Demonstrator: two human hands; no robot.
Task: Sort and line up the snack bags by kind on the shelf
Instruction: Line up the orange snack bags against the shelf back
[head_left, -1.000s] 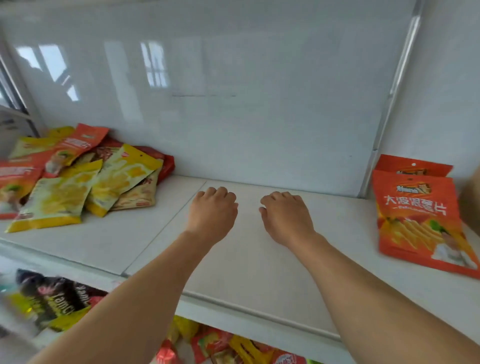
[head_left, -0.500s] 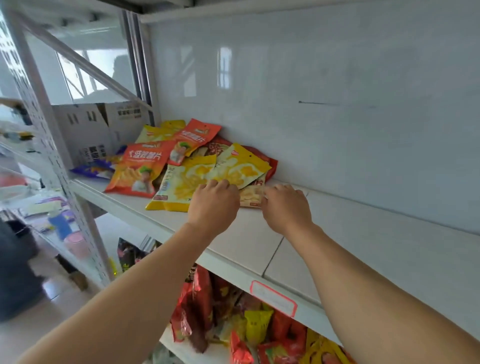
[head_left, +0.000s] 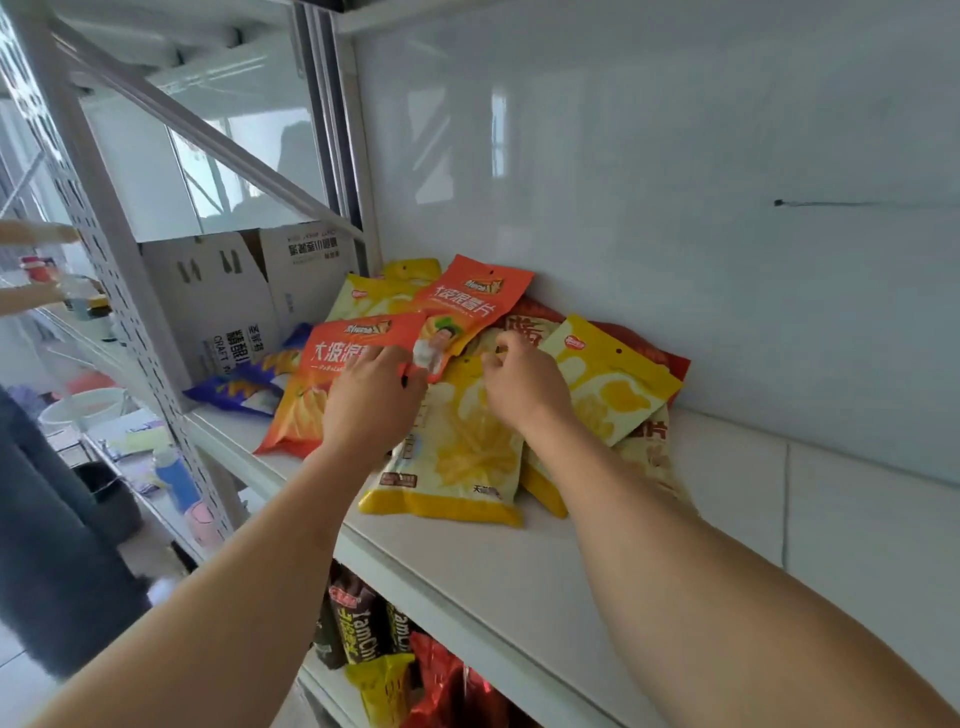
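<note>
A loose heap of glossy plastic snack bags lies at the left end of the white shelf board, pushed up against the shiny white back panel. The kinds are all mixed: a flat orange bag with white lettering sits at the front left, a second orange bag of the same print leans higher up behind it, a big yellow-and-white bag lies nearest the shelf edge, another yellow bag rests tilted on the right, and dark red bags poke out underneath at the back.

The left hand is laid over the front orange bag, fingers curled at its right edge where it meets the bottom of the upper orange one; whether it has actually pinched a bag I can't tell. The right hand sits on the middle of the heap, fingers bent down onto the bags between the two yellow ones, and again no clear grip shows.

Left of the heap, a blue-and-purple bag lies flat beside a white cardboard carton with black printing. On the shelf below stand more packets, dark brown, yellow and red.
</note>
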